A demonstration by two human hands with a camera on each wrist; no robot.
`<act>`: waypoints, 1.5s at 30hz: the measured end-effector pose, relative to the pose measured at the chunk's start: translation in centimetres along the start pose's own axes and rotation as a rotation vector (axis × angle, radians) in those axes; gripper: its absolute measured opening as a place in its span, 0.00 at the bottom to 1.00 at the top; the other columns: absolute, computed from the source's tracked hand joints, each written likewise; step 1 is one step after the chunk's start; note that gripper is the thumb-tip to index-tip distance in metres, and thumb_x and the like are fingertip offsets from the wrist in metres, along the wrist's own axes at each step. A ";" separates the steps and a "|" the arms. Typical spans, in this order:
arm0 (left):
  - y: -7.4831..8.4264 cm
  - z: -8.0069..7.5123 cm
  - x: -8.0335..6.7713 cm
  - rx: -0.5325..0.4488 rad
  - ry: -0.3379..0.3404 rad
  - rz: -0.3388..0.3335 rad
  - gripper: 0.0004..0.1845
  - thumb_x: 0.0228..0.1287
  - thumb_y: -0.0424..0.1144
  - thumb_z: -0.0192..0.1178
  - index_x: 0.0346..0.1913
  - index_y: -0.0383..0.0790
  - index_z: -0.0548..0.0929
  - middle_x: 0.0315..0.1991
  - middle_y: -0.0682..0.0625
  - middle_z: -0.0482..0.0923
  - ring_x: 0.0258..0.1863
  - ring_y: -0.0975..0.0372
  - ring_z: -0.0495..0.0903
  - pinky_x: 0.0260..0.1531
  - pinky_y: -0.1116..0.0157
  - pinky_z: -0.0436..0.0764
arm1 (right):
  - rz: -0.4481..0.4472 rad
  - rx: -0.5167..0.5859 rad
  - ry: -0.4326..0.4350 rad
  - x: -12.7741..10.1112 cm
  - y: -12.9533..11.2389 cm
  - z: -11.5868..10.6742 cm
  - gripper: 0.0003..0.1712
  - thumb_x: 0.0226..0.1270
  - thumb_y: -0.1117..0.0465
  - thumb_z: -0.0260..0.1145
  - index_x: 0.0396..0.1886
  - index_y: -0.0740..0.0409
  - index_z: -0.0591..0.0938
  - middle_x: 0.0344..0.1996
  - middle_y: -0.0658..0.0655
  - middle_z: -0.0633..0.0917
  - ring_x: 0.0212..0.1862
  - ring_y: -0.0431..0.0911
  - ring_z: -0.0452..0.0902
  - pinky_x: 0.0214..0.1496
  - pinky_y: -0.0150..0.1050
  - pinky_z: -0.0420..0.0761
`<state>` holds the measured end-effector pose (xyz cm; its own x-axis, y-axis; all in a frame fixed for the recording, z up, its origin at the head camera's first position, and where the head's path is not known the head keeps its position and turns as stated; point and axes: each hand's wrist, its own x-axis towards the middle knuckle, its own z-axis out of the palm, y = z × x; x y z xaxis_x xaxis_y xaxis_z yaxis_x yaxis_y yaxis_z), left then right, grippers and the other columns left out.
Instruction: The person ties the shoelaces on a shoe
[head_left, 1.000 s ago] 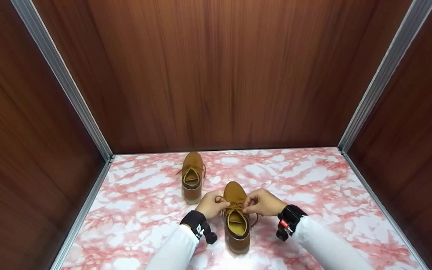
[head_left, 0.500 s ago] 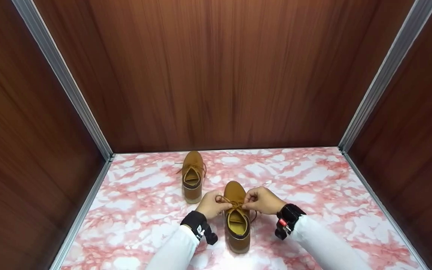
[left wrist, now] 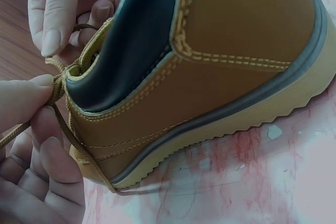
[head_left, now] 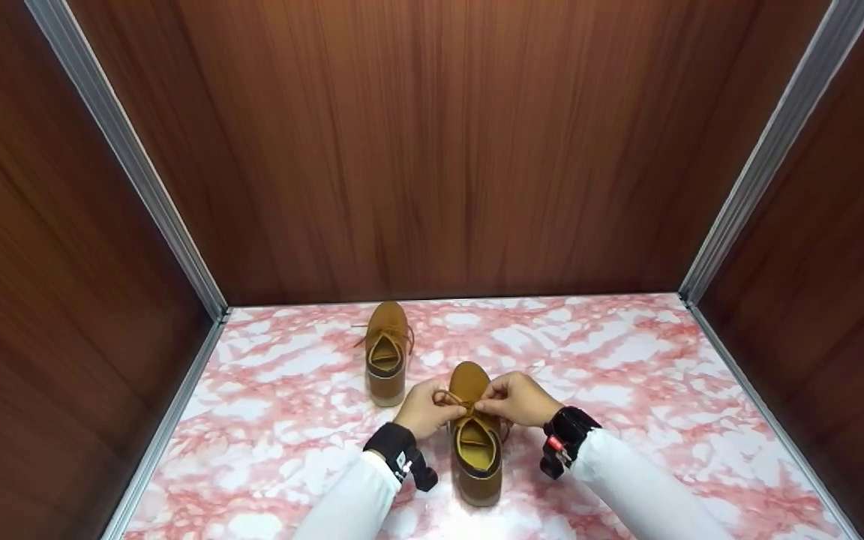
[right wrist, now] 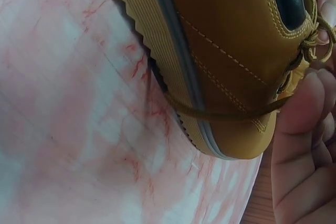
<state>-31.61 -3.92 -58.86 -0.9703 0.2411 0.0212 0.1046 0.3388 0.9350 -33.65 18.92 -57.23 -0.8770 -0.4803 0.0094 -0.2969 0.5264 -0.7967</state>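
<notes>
A tan lace-up shoe (head_left: 477,442) stands on the pink marbled surface (head_left: 627,375), toe pointing away from me. Both hands sit over its laces (head_left: 456,400). My left hand (head_left: 436,409) pinches a brown lace between thumb and fingers on the shoe's left side. My right hand (head_left: 490,403) pinches the lace on the right side. In the left wrist view the left hand (left wrist: 39,90) holds the lace (left wrist: 63,124) beside the shoe's dark collar (left wrist: 131,35). In the right wrist view a lace end (right wrist: 226,113) hangs across the shoe's side (right wrist: 231,51).
A second matching shoe (head_left: 386,351) stands further back and to the left, laces loose. Brown wood-grain walls (head_left: 432,150) with metal corner strips (head_left: 177,240) enclose the surface on three sides.
Both hands have drawn a little closer together over the laces, the right hand shifting left. The shoes have not moved.
</notes>
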 end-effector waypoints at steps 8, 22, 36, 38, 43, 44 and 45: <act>0.1 0.1 0.0 0.004 0.001 0.026 0.08 0.59 0.31 0.74 0.34 0.33 0.83 0.28 0.58 0.79 0.29 0.70 0.77 0.29 0.76 0.75 | 0.019 0.016 0.011 0.5 0.0 0.5 0.08 0.64 0.57 0.78 0.37 0.57 0.90 0.26 0.55 0.90 0.21 0.36 0.78 0.23 0.27 0.78; 0.3 0.3 -0.3 0.035 0.009 0.046 0.08 0.58 0.33 0.75 0.37 0.36 0.86 0.34 0.49 0.90 0.32 0.72 0.82 0.35 0.77 0.80 | 0.057 0.061 0.013 0.7 -0.3 0.9 0.07 0.62 0.60 0.77 0.29 0.58 0.88 0.19 0.44 0.83 0.17 0.33 0.71 0.19 0.27 0.71; 0.1 1.0 -0.8 0.076 0.088 0.112 0.08 0.54 0.32 0.75 0.32 0.36 0.85 0.29 0.51 0.88 0.29 0.73 0.80 0.33 0.76 0.80 | 0.051 0.073 0.114 0.5 -0.5 2.5 0.13 0.66 0.65 0.71 0.25 0.63 0.76 0.15 0.44 0.74 0.19 0.34 0.71 0.21 0.27 0.71; 0.1 1.0 -0.8 0.090 0.094 0.111 0.07 0.54 0.32 0.75 0.32 0.37 0.85 0.28 0.52 0.87 0.28 0.74 0.79 0.33 0.76 0.79 | 0.062 0.104 0.088 0.4 -0.4 2.4 0.13 0.68 0.65 0.71 0.27 0.63 0.76 0.16 0.45 0.75 0.18 0.34 0.72 0.20 0.27 0.72; 0.0 1.1 -0.8 0.122 0.103 0.116 0.07 0.55 0.33 0.75 0.31 0.39 0.85 0.26 0.57 0.84 0.28 0.74 0.77 0.32 0.76 0.78 | 0.115 0.260 -0.038 0.1 -0.2 1.5 0.10 0.69 0.64 0.72 0.37 0.65 0.79 0.20 0.48 0.80 0.19 0.36 0.76 0.22 0.29 0.78; 0.0 1.1 -0.8 0.124 0.106 0.119 0.07 0.55 0.33 0.75 0.31 0.39 0.85 0.26 0.58 0.83 0.28 0.74 0.77 0.32 0.76 0.78 | 0.130 0.293 -0.064 0.0 -0.1 1.3 0.10 0.69 0.64 0.71 0.39 0.65 0.79 0.22 0.48 0.81 0.20 0.37 0.78 0.23 0.30 0.80; 0.0 1.1 -0.9 0.122 0.108 0.124 0.07 0.55 0.33 0.75 0.30 0.39 0.84 0.26 0.58 0.82 0.28 0.74 0.77 0.32 0.76 0.78 | 0.142 0.320 -0.086 -0.1 0.0 1.1 0.09 0.69 0.65 0.70 0.42 0.66 0.80 0.24 0.49 0.82 0.22 0.37 0.79 0.24 0.30 0.81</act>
<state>-30.54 -3.18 -59.30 -0.9655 0.1908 0.1772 0.2437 0.4222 0.8731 -33.19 18.18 -57.83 -0.8623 -0.4823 -0.1547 -0.0293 0.3525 -0.9353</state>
